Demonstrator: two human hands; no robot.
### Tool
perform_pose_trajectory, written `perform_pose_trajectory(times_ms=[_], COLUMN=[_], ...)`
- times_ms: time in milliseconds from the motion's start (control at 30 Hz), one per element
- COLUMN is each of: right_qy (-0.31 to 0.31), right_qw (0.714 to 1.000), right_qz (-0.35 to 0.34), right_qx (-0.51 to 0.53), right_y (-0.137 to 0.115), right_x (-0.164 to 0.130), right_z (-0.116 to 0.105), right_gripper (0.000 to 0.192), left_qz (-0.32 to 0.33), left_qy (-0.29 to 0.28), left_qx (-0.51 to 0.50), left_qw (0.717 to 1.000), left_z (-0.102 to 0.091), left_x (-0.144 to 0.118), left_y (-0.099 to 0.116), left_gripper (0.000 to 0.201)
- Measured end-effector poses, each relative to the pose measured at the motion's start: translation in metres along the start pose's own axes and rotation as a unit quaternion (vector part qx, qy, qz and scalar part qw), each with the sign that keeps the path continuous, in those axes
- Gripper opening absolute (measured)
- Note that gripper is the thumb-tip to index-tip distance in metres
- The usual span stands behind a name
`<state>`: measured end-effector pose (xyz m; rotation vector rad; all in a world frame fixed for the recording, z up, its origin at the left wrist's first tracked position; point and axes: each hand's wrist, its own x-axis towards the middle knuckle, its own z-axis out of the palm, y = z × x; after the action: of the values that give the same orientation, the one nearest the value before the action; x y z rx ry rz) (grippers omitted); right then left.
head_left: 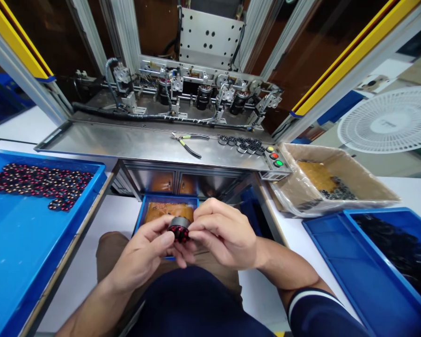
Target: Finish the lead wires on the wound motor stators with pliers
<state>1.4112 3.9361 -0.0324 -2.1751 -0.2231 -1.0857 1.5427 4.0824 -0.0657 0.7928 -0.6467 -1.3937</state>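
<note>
Both hands shared 1 grip: the left hand (145,252) and the right hand (221,234) were clamped together on a small round motor part (178,228), black on its rim with red windings on the face turned toward the person. It sat low and central, above the lap, in front of a small blue bin (150,201). On the left, a blue tray (21,243) carried a cluster of similar red-and-black parts (38,180). Pliers (187,142) lay on the steel worktop (126,142) beside black rings (243,143). At the right stood a cardboard box (351,178) and another blue tray (358,271).
</note>
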Motion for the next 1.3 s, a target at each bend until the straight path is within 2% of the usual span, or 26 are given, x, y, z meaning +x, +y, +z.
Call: perform_pose_trajectory(times_ms=[33, 100, 167, 233, 267, 300, 367, 433, 467, 500, 633, 767, 867, 933, 967, 1033, 1067, 1100, 1167, 1233, 1300], right_qy=[0.012, 0.042, 0.060, 0.054, 0.047, 0.039, 0.024, 0.014, 0.012, 0.014, 0.050, 0.064, 0.050, 0.034, 0.027, 0.016, 0.014, 0.014, 0.023, 0.038, 0.053], right_qw=[1.000, 0.998, 0.995, 0.994, 0.994, 0.994, 0.993, 0.994, 0.995, 0.995, 0.995, 0.988, 0.988, 0.988, 0.988, 0.988, 0.988, 0.989, 0.990, 0.990, 0.989], right_qz=[0.018, 0.052, 0.076, 0.075, 0.065, 0.053, 0.030, 0.019, 0.020, 0.025, 0.072, 0.115, 0.095, 0.065, 0.053, 0.036, 0.033, 0.033, 0.043, 0.068, 0.089], right_qx=[-0.008, -0.008, 0.013, 0.050, 0.071, 0.089, 0.109, 0.108, 0.101, 0.091, 0.055, 0.079, 0.114, 0.137, 0.145, 0.153, 0.151, 0.147, 0.133, 0.117, 0.105], right_y=[-0.001, -0.001, -0.001, -0.001, 0.000, 0.000, 0.000, -0.001, -0.001, -0.001, -0.002, 0.000, 0.003, 0.006, 0.007, 0.008, 0.009, 0.009, 0.009, 0.009, 0.010], right_x=[0.000, 0.001, 0.002, 0.003, 0.003, 0.004, 0.004, 0.005, 0.005, 0.005, 0.005, 0.005, 0.007, 0.007, 0.007, 0.007, 0.007, 0.007, 0.006, 0.006, 0.005], right_z=[0.000, 0.002, 0.005, 0.007, 0.007, 0.006, 0.004, 0.002, 0.000, -0.001, 0.000, 0.005, 0.005, 0.003, 0.002, 0.000, -0.001, -0.002, -0.003, -0.002, -0.001], right_gripper=[0.006, 0.007, 0.009, 0.009, 0.008, 0.008, 0.006, 0.005, 0.005, 0.006, 0.009, 0.010, 0.011, 0.008, 0.006, 0.005, 0.004, 0.005, 0.004, 0.005, 0.007], left_qz=[0.043, 0.112, 0.171, 0.200, 0.186, 0.146, 0.004, -0.104, -0.113, -0.096, 0.044, 0.169, 0.224, 0.183, 0.127, -0.020, -0.074, -0.101, -0.077, -0.017, 0.041], left_qy=[0.035, 0.079, 0.092, 0.091, 0.082, 0.059, -0.028, -0.113, -0.125, -0.112, 0.008, 0.082, 0.088, 0.073, 0.043, -0.051, -0.096, -0.124, -0.112, -0.057, 0.000], left_qx=[0.008, 0.021, 0.013, -0.006, -0.011, -0.012, -0.016, -0.031, -0.033, -0.027, 0.038, 0.059, 0.030, 0.013, 0.003, -0.024, -0.036, -0.042, -0.022, 0.018, 0.057], left_qw=[0.998, 0.990, 0.981, 0.976, 0.979, 0.988, 0.999, 0.988, 0.985, 0.989, 0.998, 0.980, 0.970, 0.980, 0.991, 0.998, 0.992, 0.986, 0.990, 0.998, 0.998], left_z=[0.001, 0.001, 0.001, -0.001, -0.002, -0.004, -0.006, -0.007, -0.006, -0.006, -0.003, -0.001, -0.001, -0.003, -0.004, -0.006, -0.007, -0.007, -0.009, -0.009, -0.009], left_x=[-0.001, -0.002, -0.001, 0.002, 0.004, 0.006, 0.008, 0.007, 0.007, 0.006, 0.002, 0.002, 0.004, 0.007, 0.008, 0.009, 0.009, 0.008, 0.006, 0.005, 0.005], left_y=[-0.001, -0.002, -0.001, 0.001, 0.001, 0.002, 0.002, 0.001, 0.001, 0.000, -0.001, 0.001, 0.004, 0.005, 0.006, 0.006, 0.005, 0.005, 0.004, 0.003, 0.001], left_gripper=[0.019, 0.029, 0.035, 0.034, 0.032, 0.031, 0.047, 0.063, 0.061, 0.055, 0.024, 0.041, 0.036, 0.035, 0.037, 0.055, 0.060, 0.060, 0.048, 0.032, 0.030])
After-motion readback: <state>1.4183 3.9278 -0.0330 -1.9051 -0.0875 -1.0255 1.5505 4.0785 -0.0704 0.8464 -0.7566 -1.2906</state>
